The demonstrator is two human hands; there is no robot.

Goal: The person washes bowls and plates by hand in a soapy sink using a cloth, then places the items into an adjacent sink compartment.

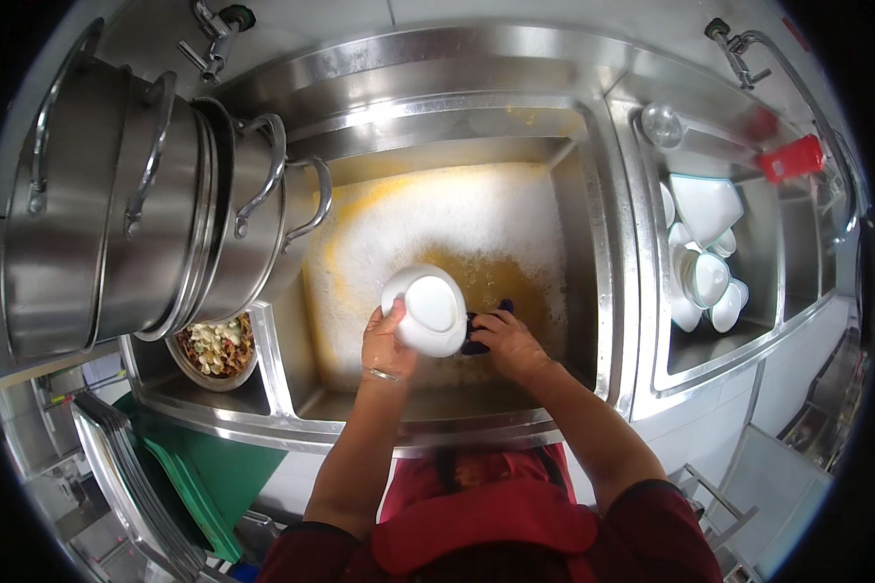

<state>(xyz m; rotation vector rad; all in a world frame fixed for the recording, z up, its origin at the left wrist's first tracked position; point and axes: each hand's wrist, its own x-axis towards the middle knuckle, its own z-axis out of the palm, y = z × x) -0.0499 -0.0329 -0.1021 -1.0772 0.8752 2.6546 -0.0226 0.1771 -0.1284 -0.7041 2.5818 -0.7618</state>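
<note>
My left hand (388, 342) grips a white bowl (434, 302) by its left edge, its base ring turned up towards me. At the bowl's right side, my right hand (507, 341) holds a dark blue scrubbing cloth (475, 344), mostly covered by the fingers. Both hands are above the stainless steel sink basin (580, 240), which holds soapy, yellowish water (437, 204). Foam spreads over much of its surface, with a brown patch near my right hand. Whether the cloth touches the bowl is hard to tell.
Large stacked steel pots (146, 218) rise at the left, their handles jutting over the basin. Below them is a container of food scraps (215, 353). White dishes (707, 280) lie in the right-hand sink, near a red container (791, 159). A green bin (197, 474) stands at lower left.
</note>
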